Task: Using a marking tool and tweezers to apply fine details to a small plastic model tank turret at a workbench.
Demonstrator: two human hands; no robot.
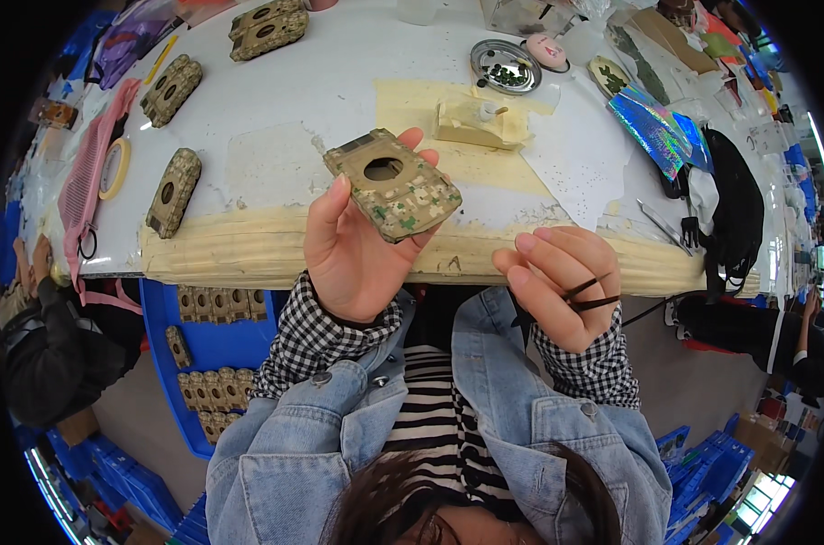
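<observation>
My left hand (350, 259) is closed around a camouflage toy tank hull (414, 193), fingers behind it and thumb at its left edge. The hull is tilted, with a round hole in its top and green and tan pixel patches on the near end. To the right, apart from the hull, my right hand (562, 277) is curled with the thumb near the fingertips. Slim black tweezers (601, 302) are tucked in that hand, their two prongs sticking out past the fingers. Whether anything tiny sits between thumb and fingertip is too small to tell.
More tank hulls (174, 193) stand at the left. A tape-covered block (480, 125) and a round metal dish (477, 65) of small dark green parts lie beyond my hands. Metal tweezers (664, 225) rest at right. A blue tray (235, 347) of hulls is below the table edge.
</observation>
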